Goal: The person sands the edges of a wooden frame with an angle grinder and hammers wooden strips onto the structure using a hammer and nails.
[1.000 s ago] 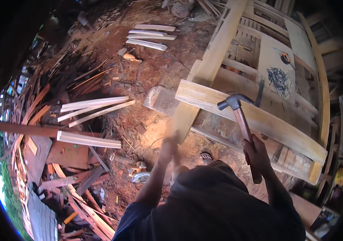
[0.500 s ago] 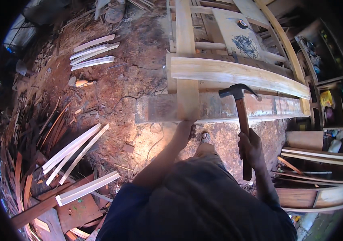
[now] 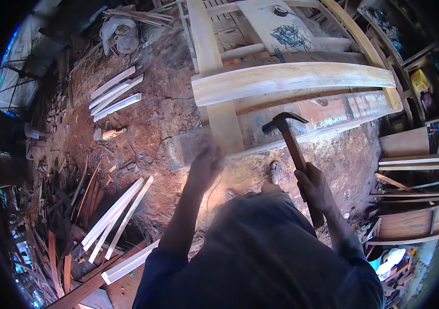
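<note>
My right hand [image 3: 314, 186] is wrapped around the wooden handle of a claw hammer [image 3: 295, 148], its dark head up and near the beam's front edge. My left hand [image 3: 206, 164] is smeared by motion beside the near end of a pale wooden board [image 3: 223, 129]; its fingers cannot be made out. This board rests over a thick worn beam [image 3: 307, 114]. Across it lies a curved pale plank [image 3: 294, 78], whose right end meets a long side rail [image 3: 356, 33]. Beyond, a heap of nails [image 3: 291, 38] lies on a flat panel, with a round black roll [image 3: 280, 10] behind it.
White-edged wooden strips [image 3: 114, 213] and an orange power tool [image 3: 110, 134] lie on the earthen floor to the left. Scrap wood [image 3: 57, 257] is piled at lower left. At right stand shelves holding a yellow container [image 3: 419, 81], with stacked boards [image 3: 415, 161] below.
My left hand has moved left, off the board's near end, and is blurred. The hammer has shifted slightly left, still in my right hand. The view has turned, tilting the frame.
</note>
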Demonstrator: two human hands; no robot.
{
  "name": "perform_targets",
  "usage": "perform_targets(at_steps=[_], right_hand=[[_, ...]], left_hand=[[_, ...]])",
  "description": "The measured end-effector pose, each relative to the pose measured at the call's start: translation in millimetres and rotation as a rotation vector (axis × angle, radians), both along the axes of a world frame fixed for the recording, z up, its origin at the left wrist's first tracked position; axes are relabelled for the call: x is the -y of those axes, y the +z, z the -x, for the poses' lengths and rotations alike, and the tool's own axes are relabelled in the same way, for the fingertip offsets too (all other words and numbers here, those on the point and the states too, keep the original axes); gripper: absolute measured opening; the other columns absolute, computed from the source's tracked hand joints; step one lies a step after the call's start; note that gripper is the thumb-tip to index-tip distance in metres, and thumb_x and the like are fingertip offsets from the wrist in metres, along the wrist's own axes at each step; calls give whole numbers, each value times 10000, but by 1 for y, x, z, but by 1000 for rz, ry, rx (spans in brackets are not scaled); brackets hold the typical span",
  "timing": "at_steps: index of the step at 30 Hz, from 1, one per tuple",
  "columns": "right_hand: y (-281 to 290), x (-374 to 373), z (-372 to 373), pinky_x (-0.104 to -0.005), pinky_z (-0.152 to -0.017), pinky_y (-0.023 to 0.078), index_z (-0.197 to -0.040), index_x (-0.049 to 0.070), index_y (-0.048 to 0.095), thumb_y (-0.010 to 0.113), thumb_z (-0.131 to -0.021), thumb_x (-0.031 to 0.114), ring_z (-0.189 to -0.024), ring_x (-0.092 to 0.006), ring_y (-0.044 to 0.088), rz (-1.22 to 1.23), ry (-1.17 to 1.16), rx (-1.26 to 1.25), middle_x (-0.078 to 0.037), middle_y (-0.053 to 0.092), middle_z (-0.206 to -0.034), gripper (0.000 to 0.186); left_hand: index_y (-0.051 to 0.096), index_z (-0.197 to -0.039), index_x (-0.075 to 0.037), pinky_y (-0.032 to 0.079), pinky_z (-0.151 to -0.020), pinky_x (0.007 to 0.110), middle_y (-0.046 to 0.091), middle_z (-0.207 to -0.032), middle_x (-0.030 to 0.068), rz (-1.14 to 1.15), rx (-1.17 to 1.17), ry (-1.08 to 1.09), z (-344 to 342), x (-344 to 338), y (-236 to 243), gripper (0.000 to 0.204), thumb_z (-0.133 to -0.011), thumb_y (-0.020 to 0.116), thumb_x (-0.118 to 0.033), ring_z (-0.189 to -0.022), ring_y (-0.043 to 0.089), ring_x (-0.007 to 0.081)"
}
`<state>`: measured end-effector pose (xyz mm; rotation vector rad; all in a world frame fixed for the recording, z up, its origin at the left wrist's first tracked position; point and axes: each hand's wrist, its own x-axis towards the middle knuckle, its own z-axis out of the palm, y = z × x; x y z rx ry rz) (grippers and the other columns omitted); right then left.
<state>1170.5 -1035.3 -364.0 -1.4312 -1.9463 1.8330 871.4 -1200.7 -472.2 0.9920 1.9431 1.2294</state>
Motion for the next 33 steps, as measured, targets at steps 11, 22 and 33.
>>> perform_targets(at_steps=[11,22,33], right_hand=[[-5,2,-7,-323,-490,424,-915,1,554,602,-1001,269,-539,-116,531,-107,89,-2,-54,558,-635,286],[21,1,15,-401,-517,437,-927,-7,534,623,-990,247,-518,-267,562,-450,313,-13,-160,582,-626,277],[12,-2,55,-525,-546,401,-961,-9,484,602,-991,188,-660,-500,586,-772,527,32,-292,578,-688,231]], left_hand=[[716,-984,-3,521,-696,312,711,-813,109,-48,-147,-92,13,-66,-11,142,-948,664,-130,-752,674,163],[745,-949,-6,526,-665,387,698,-803,195,-213,-369,-52,0,-62,-10,156,-888,692,-139,-724,692,327],[756,-1015,-20,554,-734,365,716,-922,181,-116,-394,-118,-1,-63,-9,190,-860,647,-21,-789,707,315]])
